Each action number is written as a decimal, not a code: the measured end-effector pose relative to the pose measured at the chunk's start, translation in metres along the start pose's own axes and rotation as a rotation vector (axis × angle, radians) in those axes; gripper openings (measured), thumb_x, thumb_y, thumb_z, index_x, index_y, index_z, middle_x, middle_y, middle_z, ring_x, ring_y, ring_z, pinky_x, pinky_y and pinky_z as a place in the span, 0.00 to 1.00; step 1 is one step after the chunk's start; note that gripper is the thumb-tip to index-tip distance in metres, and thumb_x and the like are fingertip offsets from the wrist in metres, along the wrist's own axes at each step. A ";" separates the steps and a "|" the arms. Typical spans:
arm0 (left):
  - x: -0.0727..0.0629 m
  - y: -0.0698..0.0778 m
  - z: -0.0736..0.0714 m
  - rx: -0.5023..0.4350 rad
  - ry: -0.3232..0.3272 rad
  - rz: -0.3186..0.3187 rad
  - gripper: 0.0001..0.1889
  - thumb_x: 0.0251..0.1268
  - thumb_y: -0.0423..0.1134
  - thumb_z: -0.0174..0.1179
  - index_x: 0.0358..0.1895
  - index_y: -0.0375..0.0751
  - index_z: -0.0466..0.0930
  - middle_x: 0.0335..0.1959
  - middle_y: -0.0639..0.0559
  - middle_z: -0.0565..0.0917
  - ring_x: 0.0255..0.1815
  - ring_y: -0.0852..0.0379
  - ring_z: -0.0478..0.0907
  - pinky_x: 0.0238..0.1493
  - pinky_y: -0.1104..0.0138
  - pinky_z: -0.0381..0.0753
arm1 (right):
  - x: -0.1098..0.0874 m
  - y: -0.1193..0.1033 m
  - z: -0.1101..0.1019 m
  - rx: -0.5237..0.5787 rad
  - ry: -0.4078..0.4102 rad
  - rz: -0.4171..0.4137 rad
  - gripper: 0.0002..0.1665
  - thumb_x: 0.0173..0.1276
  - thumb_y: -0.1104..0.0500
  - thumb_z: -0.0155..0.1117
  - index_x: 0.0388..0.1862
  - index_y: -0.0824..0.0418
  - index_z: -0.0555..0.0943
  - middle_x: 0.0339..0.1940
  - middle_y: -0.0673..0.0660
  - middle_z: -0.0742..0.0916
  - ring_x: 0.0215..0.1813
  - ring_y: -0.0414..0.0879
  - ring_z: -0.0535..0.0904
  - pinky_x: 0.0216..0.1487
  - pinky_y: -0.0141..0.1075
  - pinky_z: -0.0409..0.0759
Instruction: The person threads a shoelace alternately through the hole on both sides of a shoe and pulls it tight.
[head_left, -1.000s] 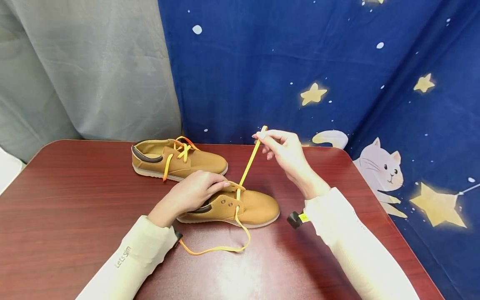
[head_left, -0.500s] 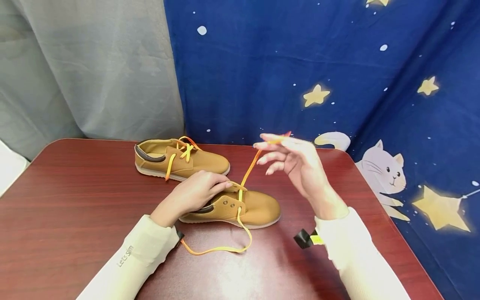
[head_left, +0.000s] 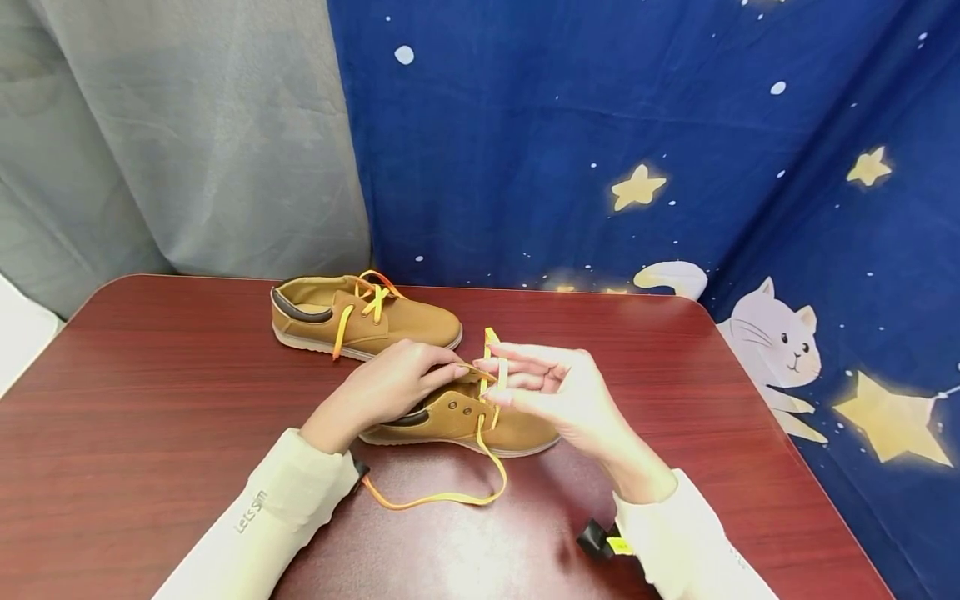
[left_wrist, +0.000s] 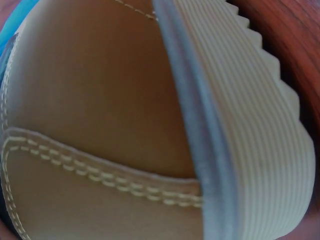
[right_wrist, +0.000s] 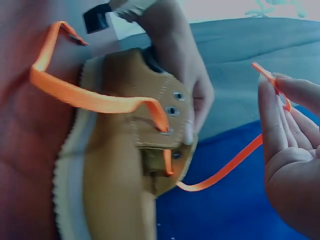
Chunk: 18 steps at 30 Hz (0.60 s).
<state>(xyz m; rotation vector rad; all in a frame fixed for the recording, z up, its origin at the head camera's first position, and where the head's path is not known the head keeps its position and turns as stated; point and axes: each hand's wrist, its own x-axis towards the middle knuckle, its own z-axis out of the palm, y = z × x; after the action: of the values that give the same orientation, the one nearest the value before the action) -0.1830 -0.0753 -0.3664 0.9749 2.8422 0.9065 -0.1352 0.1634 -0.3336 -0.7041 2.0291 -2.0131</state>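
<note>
A tan lace-up shoe [head_left: 519, 433] lies on the table with its toe to the right. My left hand [head_left: 393, 381] grips its upper at the far lace flap, thumb on the flap's edge. A yellow-orange shoelace [head_left: 450, 498] runs through the front eyelets; its near part loops onto the table. My right hand [head_left: 573, 392] pinches the other part between thumb and fingertips, just above the flap. In the right wrist view, the lace's tip pokes out above the right hand [right_wrist: 295, 135]. The left wrist view shows only the shoe's stitched side [left_wrist: 110, 95] and ridged sole [left_wrist: 265, 135].
A second tan shoe [head_left: 412, 323], laced in yellow-orange, stands just behind the first. The dark red table [head_left: 187, 400] ends at a grey curtain [head_left: 247, 150] and a blue star-printed curtain [head_left: 510, 150]. A black wrist camera [head_left: 595, 540] hangs under the right cuff.
My right hand pulled the lace up and right with fingers spread, then came down and left to the shoe, pinching the lace. The left hand kept its hold on the shoe.
</note>
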 end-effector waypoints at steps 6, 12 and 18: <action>0.000 0.001 -0.001 -0.084 0.038 0.003 0.09 0.67 0.44 0.67 0.48 0.49 0.87 0.41 0.60 0.88 0.41 0.63 0.82 0.48 0.62 0.82 | -0.006 0.017 0.010 0.042 0.009 -0.005 0.35 0.57 0.75 0.72 0.66 0.75 0.75 0.54 0.78 0.83 0.44 0.42 0.91 0.45 0.34 0.87; -0.003 0.001 -0.003 -0.133 0.193 0.056 0.11 0.54 0.37 0.76 0.36 0.46 0.82 0.36 0.51 0.82 0.41 0.55 0.78 0.48 0.60 0.80 | -0.006 0.032 0.021 -0.148 0.138 -0.179 0.27 0.57 0.74 0.73 0.58 0.73 0.81 0.46 0.75 0.88 0.40 0.40 0.91 0.42 0.36 0.88; -0.005 0.000 -0.003 -0.182 0.183 0.158 0.07 0.54 0.36 0.76 0.29 0.51 0.87 0.23 0.61 0.75 0.27 0.66 0.71 0.30 0.73 0.71 | -0.004 0.044 0.026 -0.390 0.165 -0.449 0.20 0.58 0.74 0.73 0.52 0.70 0.86 0.40 0.64 0.91 0.40 0.47 0.91 0.41 0.35 0.88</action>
<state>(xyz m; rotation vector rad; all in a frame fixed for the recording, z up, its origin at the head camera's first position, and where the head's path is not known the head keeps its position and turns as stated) -0.1798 -0.0796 -0.3643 1.1628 2.7901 1.3075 -0.1284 0.1408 -0.3787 -1.1983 2.5897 -1.9538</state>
